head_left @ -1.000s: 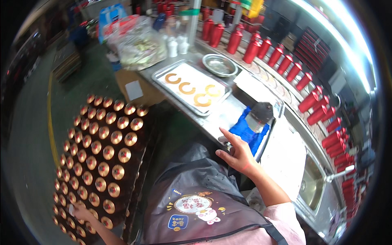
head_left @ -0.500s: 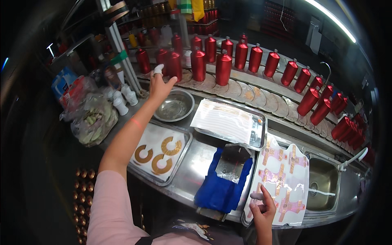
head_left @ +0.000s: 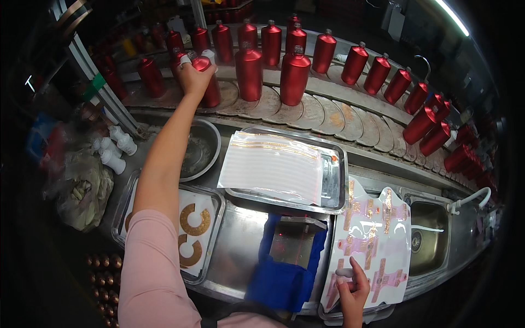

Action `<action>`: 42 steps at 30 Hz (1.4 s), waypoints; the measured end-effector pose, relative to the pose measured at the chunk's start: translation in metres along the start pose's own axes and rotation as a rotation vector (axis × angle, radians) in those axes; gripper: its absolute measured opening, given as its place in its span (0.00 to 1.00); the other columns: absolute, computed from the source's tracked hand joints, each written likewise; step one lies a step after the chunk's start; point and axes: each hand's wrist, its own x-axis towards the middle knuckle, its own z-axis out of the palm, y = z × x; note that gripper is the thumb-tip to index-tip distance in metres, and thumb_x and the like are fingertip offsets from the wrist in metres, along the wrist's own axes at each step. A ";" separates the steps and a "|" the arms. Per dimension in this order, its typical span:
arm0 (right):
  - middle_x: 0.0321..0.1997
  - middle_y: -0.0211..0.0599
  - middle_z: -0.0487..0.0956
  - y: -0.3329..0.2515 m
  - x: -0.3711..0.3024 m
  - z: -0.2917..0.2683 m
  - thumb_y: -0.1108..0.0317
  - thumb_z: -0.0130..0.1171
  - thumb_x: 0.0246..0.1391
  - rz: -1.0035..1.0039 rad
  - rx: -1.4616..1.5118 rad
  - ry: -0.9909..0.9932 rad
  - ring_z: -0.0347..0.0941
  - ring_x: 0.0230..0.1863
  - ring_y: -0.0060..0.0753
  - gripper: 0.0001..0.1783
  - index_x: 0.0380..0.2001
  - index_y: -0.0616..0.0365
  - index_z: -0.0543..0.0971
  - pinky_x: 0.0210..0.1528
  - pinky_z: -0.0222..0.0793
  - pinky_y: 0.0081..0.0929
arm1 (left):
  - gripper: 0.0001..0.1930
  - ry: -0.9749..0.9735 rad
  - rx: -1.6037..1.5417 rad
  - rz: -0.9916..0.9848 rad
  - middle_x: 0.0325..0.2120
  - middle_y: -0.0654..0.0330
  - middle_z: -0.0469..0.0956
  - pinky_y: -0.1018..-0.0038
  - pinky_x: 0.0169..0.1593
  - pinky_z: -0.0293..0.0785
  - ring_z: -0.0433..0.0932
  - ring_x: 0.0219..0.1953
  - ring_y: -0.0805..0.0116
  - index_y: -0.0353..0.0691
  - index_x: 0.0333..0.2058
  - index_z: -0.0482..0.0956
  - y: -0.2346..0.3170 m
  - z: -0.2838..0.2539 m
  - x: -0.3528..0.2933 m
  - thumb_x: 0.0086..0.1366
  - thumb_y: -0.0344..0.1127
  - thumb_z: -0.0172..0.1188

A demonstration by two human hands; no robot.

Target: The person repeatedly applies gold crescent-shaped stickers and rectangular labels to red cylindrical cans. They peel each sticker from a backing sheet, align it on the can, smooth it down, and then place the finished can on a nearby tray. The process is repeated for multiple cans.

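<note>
Reaching far forward, my left hand (head_left: 195, 77) is closed around the upper part of a red metallic bottle (head_left: 211, 95) that stands upright on the conveyor. White covers sit on some of its fingertips. My right hand (head_left: 355, 290) hovers over a sheet of pink and gold decals (head_left: 391, 249) at the near right, holding nothing that I can see. Its fingers are apart, one with a greyish cover. Other red bottles (head_left: 295, 79) stand close to the right of the held one.
The conveyor of overlapping plates (head_left: 328, 117) curves across the back. Before it are a metal bowl (head_left: 217, 150), a tray (head_left: 343, 186) with white strip sheets (head_left: 273, 167), a tray with gold ring decals (head_left: 194, 218), a blue cloth (head_left: 279, 284) and a sink (head_left: 429, 262).
My left hand has moved from open above the bowl to a grip on a red bottle. The view has shifted, while my right hand stays over the decal sheet.
</note>
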 end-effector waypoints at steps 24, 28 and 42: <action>0.60 0.53 0.77 -0.228 0.002 0.184 0.66 0.76 0.44 -0.811 -0.286 -0.382 0.80 0.49 0.57 0.52 0.73 0.45 0.64 0.41 0.80 0.40 | 0.18 -0.470 -1.152 -1.320 0.38 0.61 0.85 0.70 0.46 0.83 0.84 0.39 0.68 0.41 0.42 0.81 0.067 -0.326 -0.075 0.65 0.49 0.68; 0.54 0.49 0.79 -0.224 0.001 0.201 0.62 0.79 0.43 -0.653 -0.494 -0.583 0.80 0.46 0.52 0.52 0.73 0.37 0.65 0.47 0.78 0.41 | 0.29 -0.587 -0.816 -0.741 0.42 0.57 0.82 0.75 0.48 0.79 0.82 0.40 0.71 0.34 0.50 0.75 0.100 -0.334 -0.090 0.56 0.42 0.77; 0.43 0.35 0.85 -0.159 0.030 0.123 0.71 0.68 0.56 -0.415 -0.440 -0.245 0.62 0.19 0.11 0.19 0.52 0.57 0.84 0.23 0.60 0.15 | 0.43 -0.853 -0.265 -0.341 0.57 0.44 0.65 0.58 0.63 0.69 0.71 0.58 0.46 0.36 0.61 0.66 0.121 -0.363 -0.182 0.49 0.38 0.79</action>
